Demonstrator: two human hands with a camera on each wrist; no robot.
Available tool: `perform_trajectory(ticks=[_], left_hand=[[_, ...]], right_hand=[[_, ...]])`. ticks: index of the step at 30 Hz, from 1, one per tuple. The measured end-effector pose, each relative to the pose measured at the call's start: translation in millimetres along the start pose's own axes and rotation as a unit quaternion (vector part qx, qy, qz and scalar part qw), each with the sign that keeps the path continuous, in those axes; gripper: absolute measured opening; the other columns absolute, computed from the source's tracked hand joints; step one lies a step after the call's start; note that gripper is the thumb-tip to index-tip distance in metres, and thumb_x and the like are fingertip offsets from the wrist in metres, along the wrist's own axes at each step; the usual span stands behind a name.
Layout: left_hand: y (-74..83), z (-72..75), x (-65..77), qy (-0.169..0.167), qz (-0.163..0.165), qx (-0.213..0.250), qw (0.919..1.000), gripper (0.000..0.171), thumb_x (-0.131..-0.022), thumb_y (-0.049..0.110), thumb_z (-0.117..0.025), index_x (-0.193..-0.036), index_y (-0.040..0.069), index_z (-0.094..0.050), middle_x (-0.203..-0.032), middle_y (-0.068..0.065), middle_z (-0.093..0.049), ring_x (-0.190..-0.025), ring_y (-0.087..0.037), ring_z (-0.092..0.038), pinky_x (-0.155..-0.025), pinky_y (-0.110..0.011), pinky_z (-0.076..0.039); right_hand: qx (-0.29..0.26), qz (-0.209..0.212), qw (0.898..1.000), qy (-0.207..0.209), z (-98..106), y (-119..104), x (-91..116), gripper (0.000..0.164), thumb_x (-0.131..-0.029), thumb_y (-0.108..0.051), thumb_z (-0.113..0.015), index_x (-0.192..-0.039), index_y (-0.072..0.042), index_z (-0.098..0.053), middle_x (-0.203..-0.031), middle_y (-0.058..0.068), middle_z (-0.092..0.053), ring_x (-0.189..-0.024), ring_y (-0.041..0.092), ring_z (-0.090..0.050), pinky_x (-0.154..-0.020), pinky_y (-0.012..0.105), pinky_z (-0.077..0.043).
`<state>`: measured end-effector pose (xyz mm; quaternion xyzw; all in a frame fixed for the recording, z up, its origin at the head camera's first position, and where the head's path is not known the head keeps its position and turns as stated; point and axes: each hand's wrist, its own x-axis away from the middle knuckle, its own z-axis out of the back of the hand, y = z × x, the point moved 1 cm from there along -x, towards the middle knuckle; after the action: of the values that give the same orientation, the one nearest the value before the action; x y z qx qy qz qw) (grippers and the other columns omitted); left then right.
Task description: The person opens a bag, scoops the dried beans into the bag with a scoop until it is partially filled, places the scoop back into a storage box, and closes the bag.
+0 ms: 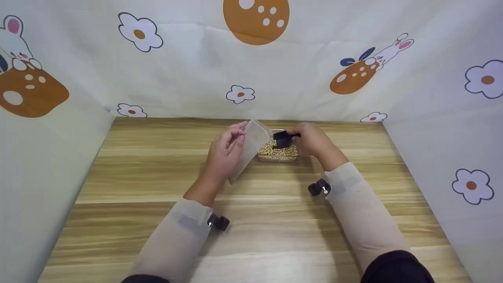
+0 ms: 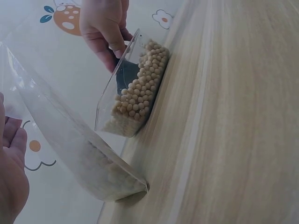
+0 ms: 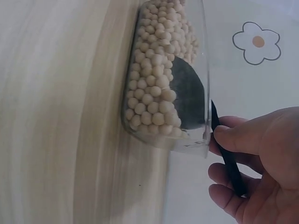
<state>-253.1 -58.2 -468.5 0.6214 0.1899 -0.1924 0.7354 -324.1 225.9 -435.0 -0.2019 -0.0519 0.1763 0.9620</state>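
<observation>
My left hand holds a translucent plastic bag by its upper left part. In the left wrist view, pale contents show blurrily at the bottom of the bag. A clear rectangular container full of round, pale yellow soybeans stands just right of the bag. The right hand grips the handle of a black scoop. In the right wrist view, the scoop's bowl dips into the soybeans inside the container's wall; its front edge is hidden among them.
Container and bag are near the far edge of the wood-grain table. A pale curtain printed with flowers, rabbits and orange fruit rises behind the table and along both sides. Black camera mounts sit on both wrists.
</observation>
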Motion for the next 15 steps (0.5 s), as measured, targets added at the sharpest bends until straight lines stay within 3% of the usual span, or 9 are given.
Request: perform_trajectory(ticks=[8, 15], left_hand=[[0.7, -0.2, 0.4, 0.000, 0.004, -0.003, 1.0000, 0.018, -0.110, 0.018, -0.060, -0.114, 0.003, -0.068, -0.148, -0.006, -0.068, -0.141, -0.021, -0.063, -0.121, -0.035, -0.051], [0.3, -0.9, 0.0, 0.001, 0.010, -0.001, 1.0000, 0.017, -0.110, 0.019, -0.060, -0.115, 0.005, -0.069, -0.149, -0.004, -0.068, -0.142, -0.021, -0.062, -0.122, -0.037, -0.051]], right_hand=[[-0.042, -0.006, 0.999, -0.005, -11, 8, 0, 0.035, -0.104, -0.006, -0.064, -0.138, -0.007, -0.072, -0.142, 0.021, -0.069, -0.138, 0.039, -0.062, -0.122, 0.053, -0.048], [-0.069, 0.006, 0.997, 0.018, -23, 9, -3, 0.035, -0.104, -0.008, -0.065, -0.138, -0.012, -0.072, -0.143, 0.020, -0.069, -0.139, 0.039, -0.062, -0.124, 0.053, -0.047]])
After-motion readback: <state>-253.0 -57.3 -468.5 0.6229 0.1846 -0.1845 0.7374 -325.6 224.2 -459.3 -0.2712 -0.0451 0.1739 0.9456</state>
